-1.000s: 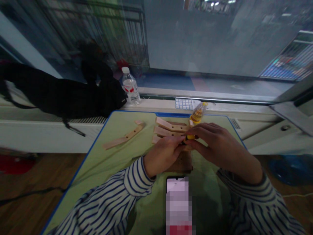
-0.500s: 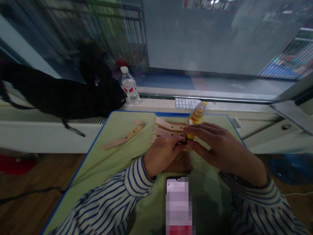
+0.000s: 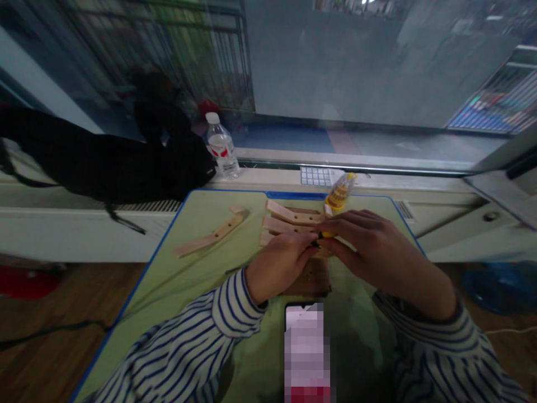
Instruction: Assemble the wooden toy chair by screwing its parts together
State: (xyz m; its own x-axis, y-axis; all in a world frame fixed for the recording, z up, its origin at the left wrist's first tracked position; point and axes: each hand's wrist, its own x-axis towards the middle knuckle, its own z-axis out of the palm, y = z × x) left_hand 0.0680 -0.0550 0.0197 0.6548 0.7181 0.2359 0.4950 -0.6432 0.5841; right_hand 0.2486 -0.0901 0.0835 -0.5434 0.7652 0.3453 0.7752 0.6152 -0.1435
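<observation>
My right hand [image 3: 373,246] has its fingers closed around the yellow handle of a small yellow-and-black screwdriver [image 3: 327,235]. My left hand [image 3: 279,263] pinches at the dark front end of the screwdriver; its tip is hidden by the fingers. Under and beyond the hands lie several pale, bent wooden strips with drilled holes, one wooden strip [image 3: 285,211] at the far side. Beneath them is a brown wooden board [image 3: 310,280], partly covered by my left hand. Another bent wooden strip [image 3: 213,235] lies apart to the left.
A phone [image 3: 306,347] lies in front of the board on the green table [image 3: 243,364]. A yellow-capped bottle [image 3: 339,193] stands at the far edge. On the sill are a water bottle [image 3: 223,148], a black bag [image 3: 126,165] and a gridded sheet [image 3: 314,177].
My right fingers have closed in further over the yellow handle, so less of it shows. My left hand stays almost in place.
</observation>
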